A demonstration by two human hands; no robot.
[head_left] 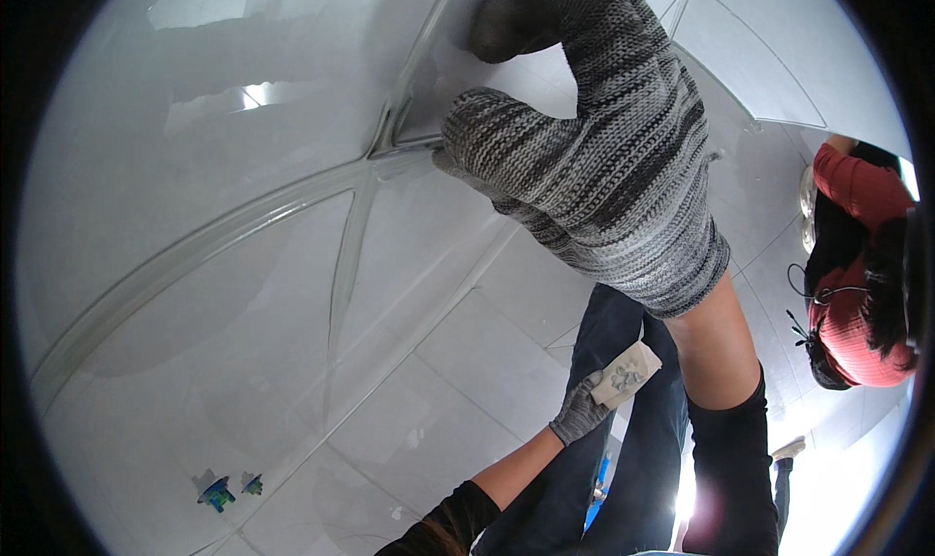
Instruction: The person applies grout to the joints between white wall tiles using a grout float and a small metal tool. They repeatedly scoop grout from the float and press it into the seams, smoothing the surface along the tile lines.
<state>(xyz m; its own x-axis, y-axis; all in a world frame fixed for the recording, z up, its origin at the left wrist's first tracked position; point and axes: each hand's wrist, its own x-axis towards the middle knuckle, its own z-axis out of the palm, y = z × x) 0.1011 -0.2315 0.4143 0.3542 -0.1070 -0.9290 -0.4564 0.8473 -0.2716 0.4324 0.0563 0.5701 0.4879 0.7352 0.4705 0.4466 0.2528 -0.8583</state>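
In the head view, the right hand (623,137), in a striped knit glove, is raised close to the camera, its thumb and fingers curved apart with a gap between them and nothing seen in it. It is beside the seam (368,169) where edges of the glossy white panel (205,181) meet; whether it touches, I cannot tell.

The left hand (581,410), gloved too, is low down, gripping one end of the beige block (627,375) in front of the dark trousers (538,488); most of the block stands free beyond the fingers.

To work well, I would probably keep the right fingertips light on the panel's edges, and hold the block flat, pressing evenly, so its corners do not scratch the gloss.
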